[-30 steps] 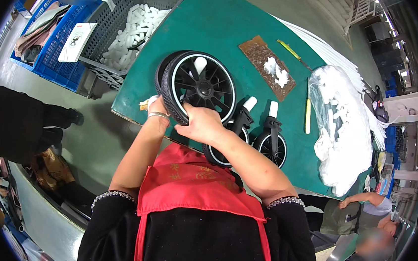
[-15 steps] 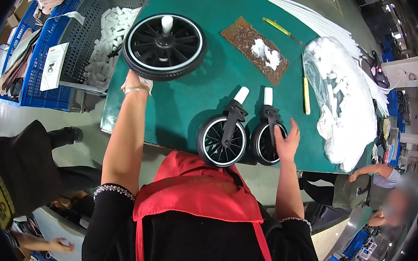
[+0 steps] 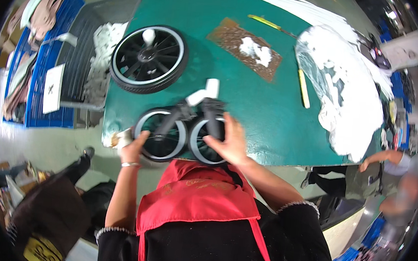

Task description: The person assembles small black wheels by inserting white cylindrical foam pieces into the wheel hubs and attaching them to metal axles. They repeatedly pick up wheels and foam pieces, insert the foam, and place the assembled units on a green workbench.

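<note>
Two small black wheels with pale rims stand side by side near the table's front edge, the left wheel [image 3: 161, 135] and the right wheel [image 3: 208, 140]. Each sits in a black fork topped by a white cylindrical piece. My right hand [image 3: 230, 140] is closed around the right wheel and its fork. Beside the left wheel's outer edge is my left hand [image 3: 133, 147], thumb apart from its fingers, with something white at the fingertips; whether it touches the tyre is unclear. A larger black wheel [image 3: 146, 55] lies flat farther back, a white piece on it.
The green table [image 3: 264, 120] also holds a brown board [image 3: 227, 40] with white scraps, two yellow cutters [image 3: 303, 89] and a clear bag [image 3: 343, 97] of white pieces. Left are a grey crate [image 3: 80, 35] and a blue crate [image 3: 49, 77]. People stand nearby on both sides.
The two small wheels have shifted left and closer together, with my right hand now on the right one. My left hand has left the large wheel and come down beside the small wheels.
</note>
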